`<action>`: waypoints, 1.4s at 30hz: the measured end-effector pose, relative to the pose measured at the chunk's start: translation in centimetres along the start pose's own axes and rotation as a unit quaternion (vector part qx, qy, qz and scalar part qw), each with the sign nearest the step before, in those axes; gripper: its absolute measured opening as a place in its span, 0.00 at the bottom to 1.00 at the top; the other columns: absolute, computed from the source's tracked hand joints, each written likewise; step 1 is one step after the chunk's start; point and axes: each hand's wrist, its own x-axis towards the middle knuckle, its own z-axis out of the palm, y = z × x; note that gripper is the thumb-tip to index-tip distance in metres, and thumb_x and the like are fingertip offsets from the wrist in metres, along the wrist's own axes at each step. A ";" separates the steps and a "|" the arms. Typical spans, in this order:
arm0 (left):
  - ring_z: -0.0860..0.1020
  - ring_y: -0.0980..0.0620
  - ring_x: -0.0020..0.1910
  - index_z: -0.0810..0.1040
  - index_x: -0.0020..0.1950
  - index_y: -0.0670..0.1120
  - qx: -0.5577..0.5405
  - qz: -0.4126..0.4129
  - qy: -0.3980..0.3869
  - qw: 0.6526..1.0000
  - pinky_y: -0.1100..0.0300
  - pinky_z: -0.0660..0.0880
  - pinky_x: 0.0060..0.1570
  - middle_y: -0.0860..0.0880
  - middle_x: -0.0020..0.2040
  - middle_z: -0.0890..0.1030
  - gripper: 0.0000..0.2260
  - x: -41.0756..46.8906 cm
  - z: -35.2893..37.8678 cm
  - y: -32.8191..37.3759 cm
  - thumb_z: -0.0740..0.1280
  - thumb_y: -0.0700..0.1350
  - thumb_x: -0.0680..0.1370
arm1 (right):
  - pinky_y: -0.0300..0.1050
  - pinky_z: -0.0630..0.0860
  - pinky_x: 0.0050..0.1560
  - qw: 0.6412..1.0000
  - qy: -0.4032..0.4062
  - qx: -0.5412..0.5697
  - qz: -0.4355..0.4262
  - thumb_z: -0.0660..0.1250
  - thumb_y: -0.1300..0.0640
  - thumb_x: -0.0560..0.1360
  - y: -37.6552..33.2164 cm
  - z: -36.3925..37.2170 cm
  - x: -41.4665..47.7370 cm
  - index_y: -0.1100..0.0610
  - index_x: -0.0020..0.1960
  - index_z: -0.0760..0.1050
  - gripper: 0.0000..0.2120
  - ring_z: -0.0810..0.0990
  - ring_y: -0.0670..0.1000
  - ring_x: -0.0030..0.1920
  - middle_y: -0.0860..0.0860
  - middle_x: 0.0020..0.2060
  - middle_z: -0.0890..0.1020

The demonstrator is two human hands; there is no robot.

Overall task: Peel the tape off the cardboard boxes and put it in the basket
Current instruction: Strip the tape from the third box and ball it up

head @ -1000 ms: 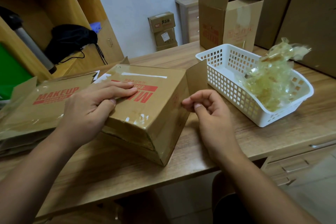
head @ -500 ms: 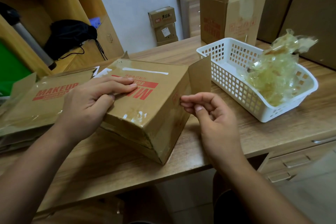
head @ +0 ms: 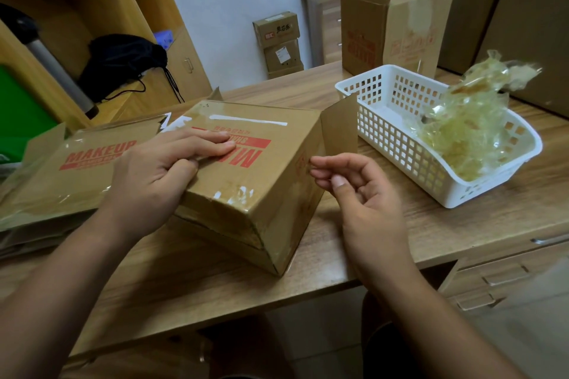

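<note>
Left hand (head: pixel 154 177) flat on box (head: pixel 264 197) top — right hand (head: pixel 365 197) curled at its side, grip unclear; tape wad (head: pixel 462 138) in basket (head: pixel 388 148).

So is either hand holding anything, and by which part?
The left hand presses flat on top of the cardboard box, gripping nothing. The right hand curls at the box's right side; whether it pinches anything cannot be told.

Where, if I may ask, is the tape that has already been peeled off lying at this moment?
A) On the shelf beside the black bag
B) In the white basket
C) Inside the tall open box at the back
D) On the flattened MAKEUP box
B: the crumpled yellowish tape is piled in the white basket on the right side of the desk.
</note>
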 end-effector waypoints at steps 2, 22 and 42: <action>0.75 0.58 0.68 0.83 0.58 0.59 0.004 0.002 0.000 1.000 0.48 0.71 0.68 0.61 0.61 0.82 0.20 0.0 0.0 0.0 0.57 0.43 0.75 | 0.40 0.79 0.58 1.000 0.002 0.005 0.005 0.59 0.71 0.82 0.0 0.0 0.0 0.57 0.56 0.78 0.13 0.85 0.52 0.56 0.53 0.54 0.86; 0.75 0.55 0.68 0.85 0.57 0.55 -0.049 -0.014 -0.043 0.998 0.46 0.69 0.70 0.59 0.62 0.82 0.21 0.3 -0.5 -0.3 0.58 0.40 0.74 | 0.38 0.77 0.57 0.995 0.038 -0.084 -0.043 0.65 0.64 0.80 0.5 -0.1 0.6 0.45 0.54 0.80 0.14 0.84 0.48 0.56 0.45 0.52 0.85; 0.76 0.53 0.68 0.85 0.56 0.52 -0.062 -0.015 -0.049 0.997 0.45 0.70 0.69 0.56 0.61 0.83 0.22 0.5 -0.3 -0.4 0.58 0.37 0.72 | 0.43 0.80 0.58 0.995 0.055 -0.069 -0.037 0.62 0.64 0.79 0.0 -0.3 0.1 0.43 0.48 0.81 0.17 0.84 0.49 0.54 0.48 0.49 0.86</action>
